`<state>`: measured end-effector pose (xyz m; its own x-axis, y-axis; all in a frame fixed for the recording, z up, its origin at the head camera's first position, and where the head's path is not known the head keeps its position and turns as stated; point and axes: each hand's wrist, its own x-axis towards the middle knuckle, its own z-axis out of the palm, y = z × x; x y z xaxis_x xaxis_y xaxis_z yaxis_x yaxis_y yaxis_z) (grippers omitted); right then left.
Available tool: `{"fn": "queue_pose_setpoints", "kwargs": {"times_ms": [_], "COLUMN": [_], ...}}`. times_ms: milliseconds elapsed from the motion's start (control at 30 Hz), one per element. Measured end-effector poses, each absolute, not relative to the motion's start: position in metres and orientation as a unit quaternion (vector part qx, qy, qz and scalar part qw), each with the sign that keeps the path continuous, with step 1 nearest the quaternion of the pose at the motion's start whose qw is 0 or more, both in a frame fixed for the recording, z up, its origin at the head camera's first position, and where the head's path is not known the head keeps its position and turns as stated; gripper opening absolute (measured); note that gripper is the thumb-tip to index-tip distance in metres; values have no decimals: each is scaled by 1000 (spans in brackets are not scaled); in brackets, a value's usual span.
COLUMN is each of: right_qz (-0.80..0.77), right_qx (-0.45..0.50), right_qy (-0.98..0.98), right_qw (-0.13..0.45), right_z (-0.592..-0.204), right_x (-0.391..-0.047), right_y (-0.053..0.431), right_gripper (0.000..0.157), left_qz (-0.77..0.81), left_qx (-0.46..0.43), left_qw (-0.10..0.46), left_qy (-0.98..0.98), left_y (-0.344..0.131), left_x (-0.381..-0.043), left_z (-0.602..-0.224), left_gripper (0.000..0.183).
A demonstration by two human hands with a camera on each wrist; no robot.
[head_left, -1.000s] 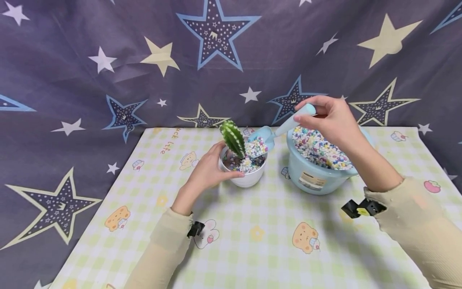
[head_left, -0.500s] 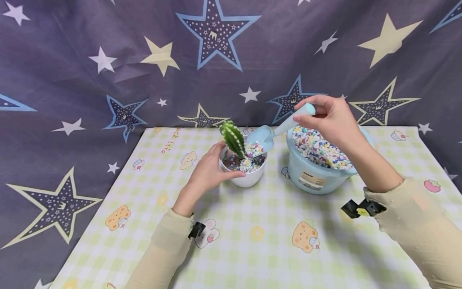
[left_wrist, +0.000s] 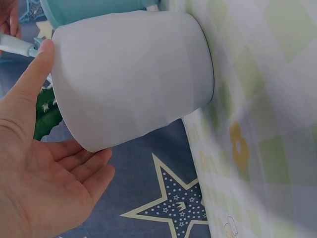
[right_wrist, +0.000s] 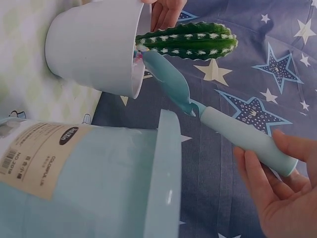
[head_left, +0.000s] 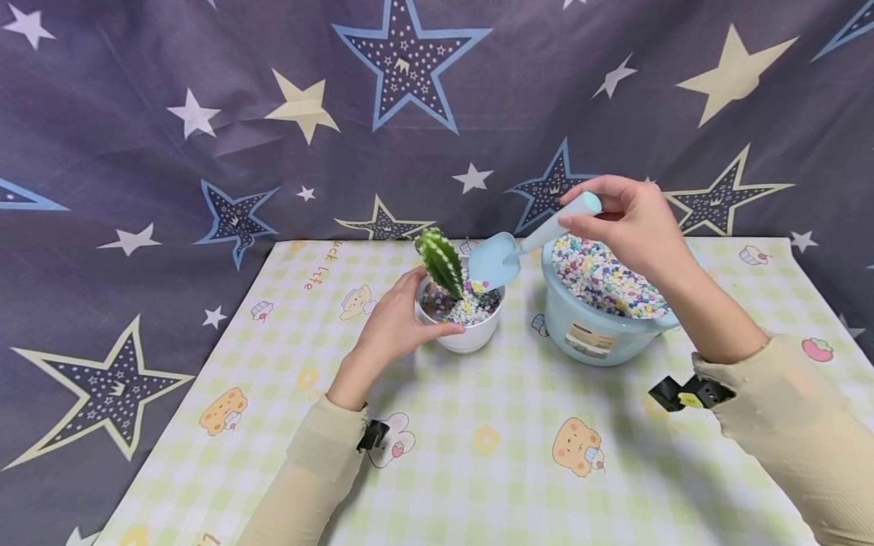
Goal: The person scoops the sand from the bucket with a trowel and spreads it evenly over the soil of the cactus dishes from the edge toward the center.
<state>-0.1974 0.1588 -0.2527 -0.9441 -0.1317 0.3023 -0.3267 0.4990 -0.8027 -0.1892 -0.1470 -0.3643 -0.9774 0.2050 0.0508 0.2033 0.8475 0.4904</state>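
My left hand (head_left: 392,322) grips the rim of a white flowerpot (head_left: 468,339), thumb on the near side and fingers round the left. A green cactus (head_left: 440,262) with white tufts leans left in the pot, among multicoloured pebbles (head_left: 471,311) and darker matter. In my right hand (head_left: 631,224) is the handle of a light blue trowel (head_left: 495,260), pinched between thumb and fingers. The trowel's blade tilts down into the pot beside the cactus, with only a few pebbles at its tip. The right wrist view shows the blade tip (right_wrist: 148,57) just inside the pot's rim.
To the right of the pot stands a light blue bucket (head_left: 580,334) full of multicoloured pebbles (head_left: 608,284), partly under my right forearm. A green-and-white checked cloth (head_left: 478,485) covers the table. Behind it hangs a dark curtain (head_left: 266,61) printed with stars.
Pebbles have slid off the trowel into the pot, leaving its blade nearly bare. The trowel has tipped a little more steeply. My left hand keeps its hold on the flowerpot.
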Motion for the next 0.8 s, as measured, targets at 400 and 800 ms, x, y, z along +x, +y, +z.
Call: {"fn": "queue_pose_setpoints", "kwargs": {"times_ms": [400,800], "right_qz": [494,502], "right_qx": [133,144], "right_qy": [-853,-848], "right_qw": [99,93], "right_z": [-252,-255], "right_x": [-197,-197], "right_y": [163,167], "right_gripper": [18,20], "left_qz": [261,265], "left_qx": [107,108], "left_qw": [1,3], "left_qy": [959,958], "left_y": [-147,-146], "left_x": [-189,-188], "left_z": [-363,-363], "left_gripper": [116,117]}}
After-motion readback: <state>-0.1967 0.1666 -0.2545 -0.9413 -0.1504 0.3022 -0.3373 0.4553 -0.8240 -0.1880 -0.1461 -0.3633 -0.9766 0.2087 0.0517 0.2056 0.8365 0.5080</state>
